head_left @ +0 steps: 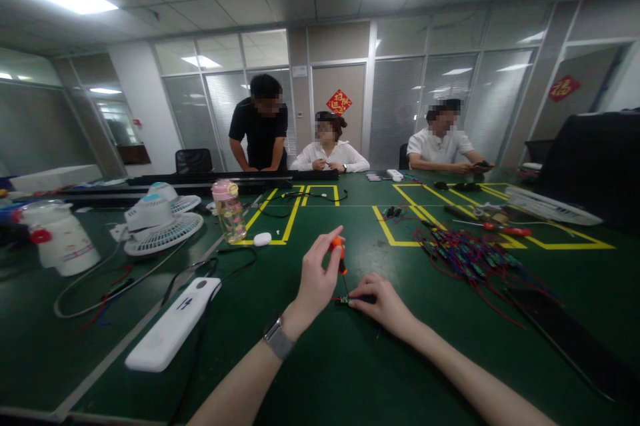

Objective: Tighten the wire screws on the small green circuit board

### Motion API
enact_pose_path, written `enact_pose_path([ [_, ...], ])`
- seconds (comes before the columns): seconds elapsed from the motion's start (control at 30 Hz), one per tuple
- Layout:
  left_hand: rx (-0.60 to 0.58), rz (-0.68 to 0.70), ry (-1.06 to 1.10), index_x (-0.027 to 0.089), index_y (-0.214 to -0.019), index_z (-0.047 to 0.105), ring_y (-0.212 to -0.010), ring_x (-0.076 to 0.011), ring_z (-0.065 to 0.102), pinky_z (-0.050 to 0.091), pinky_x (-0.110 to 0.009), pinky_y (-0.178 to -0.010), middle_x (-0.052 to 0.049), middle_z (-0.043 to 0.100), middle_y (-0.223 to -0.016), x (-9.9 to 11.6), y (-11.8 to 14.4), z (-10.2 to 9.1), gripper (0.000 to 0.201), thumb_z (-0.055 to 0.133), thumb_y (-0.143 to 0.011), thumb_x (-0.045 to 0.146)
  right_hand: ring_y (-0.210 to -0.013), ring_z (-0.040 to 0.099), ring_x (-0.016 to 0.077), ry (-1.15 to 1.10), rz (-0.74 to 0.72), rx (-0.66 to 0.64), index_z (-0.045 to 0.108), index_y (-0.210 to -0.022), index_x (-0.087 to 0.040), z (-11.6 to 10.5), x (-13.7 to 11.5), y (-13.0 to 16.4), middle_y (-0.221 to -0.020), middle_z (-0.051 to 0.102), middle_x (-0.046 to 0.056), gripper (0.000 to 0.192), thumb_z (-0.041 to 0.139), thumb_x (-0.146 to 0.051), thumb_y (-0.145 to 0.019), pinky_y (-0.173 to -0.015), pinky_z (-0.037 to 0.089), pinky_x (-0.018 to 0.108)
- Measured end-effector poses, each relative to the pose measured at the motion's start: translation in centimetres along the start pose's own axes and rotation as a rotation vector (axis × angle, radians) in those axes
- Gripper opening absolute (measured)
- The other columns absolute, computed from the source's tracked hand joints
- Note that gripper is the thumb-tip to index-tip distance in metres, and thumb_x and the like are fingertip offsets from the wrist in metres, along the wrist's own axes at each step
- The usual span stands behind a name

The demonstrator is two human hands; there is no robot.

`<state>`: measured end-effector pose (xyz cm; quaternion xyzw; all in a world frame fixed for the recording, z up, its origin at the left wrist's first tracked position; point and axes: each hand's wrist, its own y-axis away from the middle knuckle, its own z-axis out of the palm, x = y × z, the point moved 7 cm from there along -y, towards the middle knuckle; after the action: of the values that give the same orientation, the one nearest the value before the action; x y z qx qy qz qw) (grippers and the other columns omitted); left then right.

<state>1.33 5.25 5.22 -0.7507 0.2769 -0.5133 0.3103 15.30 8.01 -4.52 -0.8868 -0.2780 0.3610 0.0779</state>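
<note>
My left hand (320, 273), with a watch on its wrist, is closed round the orange and black handle of a screwdriver (341, 258). The tool stands nearly upright, its thin shaft pointing down at a small green circuit board (345, 300) on the green table. Whether the tip sits in a screw is too small to tell. My right hand (383, 303) pinches the board's right end between thumb and fingers. Dark wire shows by those fingers, and a short red wire sticks out on the board's left.
At right lies a tangled pile of wired circuit boards (465, 253), beside a dark flat panel (565, 333). A white power strip (175, 326), a pink-lidded bottle (229, 213), white fans (163, 219) and a white jug (63, 239) stand left. Three people are across the table.
</note>
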Motion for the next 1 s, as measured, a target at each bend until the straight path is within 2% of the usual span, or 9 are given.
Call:
enact_pose_path([
  [0.1,0.038,-0.022,-0.010,0.021,-0.110,0.064,-0.086,-0.0162,0.058,0.047,-0.028,-0.079,-0.003,0.059,-0.092,-0.3,-0.1,-0.1,0.022,0.056,-0.090,0.024,-0.087,0.059,0.0228,-0.001,0.003,0.000,0.078,-0.088,-0.024,0.0,0.1,0.0,-0.085,0.069,0.006,0.013,0.071,-0.031,-0.079,-0.079,0.044,0.033],
  [0.17,0.062,-0.057,0.000,0.021,-0.104,0.067,-0.084,-0.0156,0.057,0.047,-0.027,-0.078,-0.003,0.057,-0.091,-0.6,0.0,-0.3,0.018,0.059,-0.088,0.026,-0.087,0.059,0.0227,0.001,0.011,0.000,0.078,-0.088,-0.024,0.1,0.1,0.0,-0.085,0.069,0.006,0.013,0.071,-0.031,-0.079,-0.079,0.044,0.033],
  [0.3,0.048,-0.096,0.094,0.023,-0.119,0.062,-0.094,-0.0166,0.060,0.048,-0.030,-0.082,-0.006,0.059,-0.106,-0.9,0.0,-0.2,0.029,0.043,-0.096,0.026,-0.087,0.059,0.0223,-0.004,0.007,0.000,0.078,-0.088,-0.025,0.0,0.0,0.0,-0.085,0.069,0.005,0.013,0.070,-0.031,-0.080,-0.080,0.044,0.033],
  [0.4,0.033,-0.102,0.139,0.021,-0.121,0.060,-0.092,-0.0166,0.062,0.049,-0.030,-0.082,-0.006,0.062,-0.102,-0.9,-0.1,0.0,0.030,0.043,-0.097,0.026,-0.087,0.059,0.0226,0.003,0.011,0.004,0.078,-0.087,-0.025,0.0,0.1,0.0,-0.085,0.069,0.006,0.012,0.071,-0.030,-0.079,-0.079,0.044,0.033],
  [0.53,0.082,-0.082,0.073,0.020,-0.099,0.068,-0.083,-0.0150,0.060,0.048,-0.027,-0.076,-0.003,0.060,-0.091,-0.7,-0.2,-0.5,0.016,0.055,-0.091,0.026,-0.086,0.059,0.0223,0.011,0.019,0.001,0.078,-0.087,-0.025,0.0,0.1,0.0,-0.085,0.069,0.005,0.012,0.072,-0.029,-0.078,-0.078,0.044,0.032],
  [0.6,0.098,-0.082,0.041,0.020,-0.095,0.069,-0.082,-0.0147,0.058,0.047,-0.027,-0.076,-0.003,0.058,-0.089,-0.7,-0.2,-0.7,0.014,0.059,-0.088,0.026,-0.086,0.059,0.0221,0.010,0.017,0.001,0.078,-0.087,-0.025,0.0,0.2,0.0,-0.085,0.069,0.005,0.012,0.071,-0.029,-0.079,-0.078,0.044,0.032],
  [0.8,0.019,-0.106,0.158,0.024,-0.127,0.056,-0.099,-0.0162,0.060,0.047,-0.030,-0.087,-0.006,0.059,-0.114,-1.1,-0.3,-0.2,0.034,0.039,-0.098,0.023,-0.086,0.059,0.0219,-0.011,0.009,-0.011,0.078,-0.088,-0.024,0.2,0.3,0.0,-0.084,0.068,0.005,0.013,0.070,-0.031,-0.080,-0.079,0.044,0.032],
  [0.87,0.033,-0.100,0.155,0.023,-0.124,0.058,-0.094,-0.0161,0.061,0.048,-0.030,-0.084,-0.006,0.061,-0.107,-1.2,-0.3,-0.2,0.031,0.046,-0.095,0.023,-0.086,0.059,0.0219,-0.007,0.007,-0.009,0.078,-0.088,-0.024,0.2,0.3,0.0,-0.084,0.068,0.005,0.013,0.070,-0.031,-0.081,-0.079,0.044,0.032],
  [1.0,0.107,-0.060,-0.004,0.021,-0.100,0.069,-0.083,-0.0150,0.057,0.046,-0.027,-0.078,-0.002,0.056,-0.087,-0.7,-0.2,-0.8,0.017,0.065,-0.084,0.026,-0.085,0.058,0.0218,0.006,0.004,-0.002,0.078,-0.088,-0.024,0.1,0.1,0.0,-0.083,0.068,0.005,0.013,0.071,-0.030,-0.080,-0.078,0.043,0.033],
])
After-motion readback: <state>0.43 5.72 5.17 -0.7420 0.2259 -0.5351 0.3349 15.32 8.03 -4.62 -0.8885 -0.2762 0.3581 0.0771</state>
